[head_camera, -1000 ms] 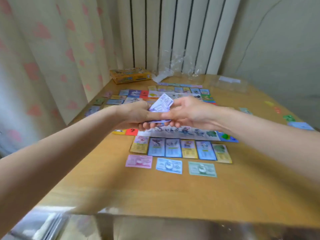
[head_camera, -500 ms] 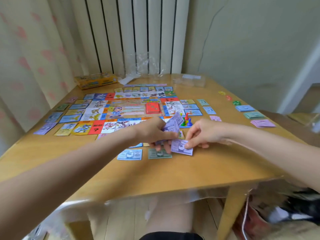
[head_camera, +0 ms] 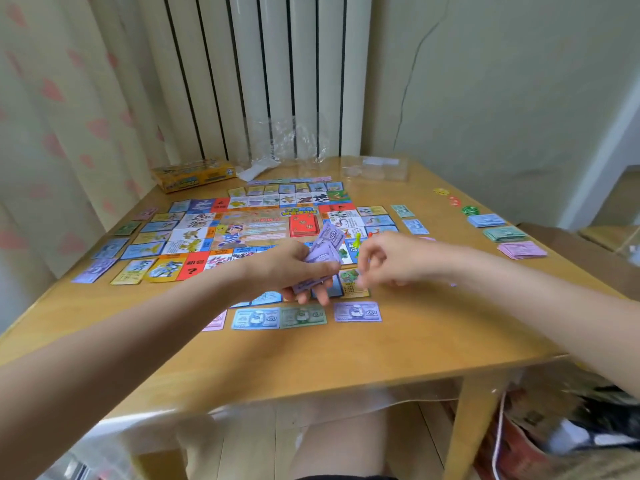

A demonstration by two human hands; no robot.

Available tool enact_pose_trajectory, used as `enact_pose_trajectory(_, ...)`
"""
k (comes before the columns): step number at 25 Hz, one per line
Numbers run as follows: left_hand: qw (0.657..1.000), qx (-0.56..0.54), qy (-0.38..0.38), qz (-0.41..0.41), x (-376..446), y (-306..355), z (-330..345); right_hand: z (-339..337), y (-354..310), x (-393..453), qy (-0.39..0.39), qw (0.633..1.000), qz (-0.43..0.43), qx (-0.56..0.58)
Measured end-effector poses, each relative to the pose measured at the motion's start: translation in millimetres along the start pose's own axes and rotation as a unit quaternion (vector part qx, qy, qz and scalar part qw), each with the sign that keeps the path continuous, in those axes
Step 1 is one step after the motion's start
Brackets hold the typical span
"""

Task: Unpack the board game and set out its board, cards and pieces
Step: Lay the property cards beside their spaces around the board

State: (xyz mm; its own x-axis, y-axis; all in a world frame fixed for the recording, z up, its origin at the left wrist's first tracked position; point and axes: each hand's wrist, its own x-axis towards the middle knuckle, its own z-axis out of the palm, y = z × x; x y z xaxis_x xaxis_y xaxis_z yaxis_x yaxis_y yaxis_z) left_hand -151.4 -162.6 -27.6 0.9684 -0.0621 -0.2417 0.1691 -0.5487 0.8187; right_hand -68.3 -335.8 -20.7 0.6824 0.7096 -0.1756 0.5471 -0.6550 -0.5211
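The left hand (head_camera: 291,268) grips a fanned wad of purple bills (head_camera: 325,247) just above the near edge of the board (head_camera: 256,223), which lies flat mid-counter (head_camera: 415,341). The right hand (head_camera: 391,261) hovers beside it, fingers loosely curled, holding nothing. One purple 5000 note (head_camera: 357,311) lies on the counter right of the blue note (head_camera: 255,318) and green note (head_camera: 303,317).

The table (head_camera: 433,334) is honey-coloured wood. The board (head_camera: 256,226) is a patchwork of blue, white, yellow and red squares round a pale orange centre holding a red deck (head_camera: 304,225). The near notes are pink (head_camera: 215,321), blue (head_camera: 255,318), green (head_camera: 303,316) and purple (head_camera: 357,311). The box (head_camera: 194,174) is yellow. The curtain (head_camera: 59,126) is cream with pink hearts.
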Motion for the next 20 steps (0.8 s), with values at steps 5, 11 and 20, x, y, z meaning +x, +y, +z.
enact_pose_trajectory(5, 0.999, -0.007, -0.038, 0.012, 44.8, 39.0, 0.2, -39.9, 13.8, 2.6, 0.179, 0.972, -0.149, -0.041)
enact_pose_trajectory(11, 0.996, -0.069, -0.058, 0.001, 114.1, 95.9, 48.0, -44.5, 69.1, -3.9, 0.247, 0.968, -0.032, -0.035)
enact_pose_trajectory(20, 0.994, 0.086, -0.044, 0.053, 172.1, 149.2, 162.9, -93.6, 170.1, -70.5, 0.23, 0.929, 0.236, 0.171)
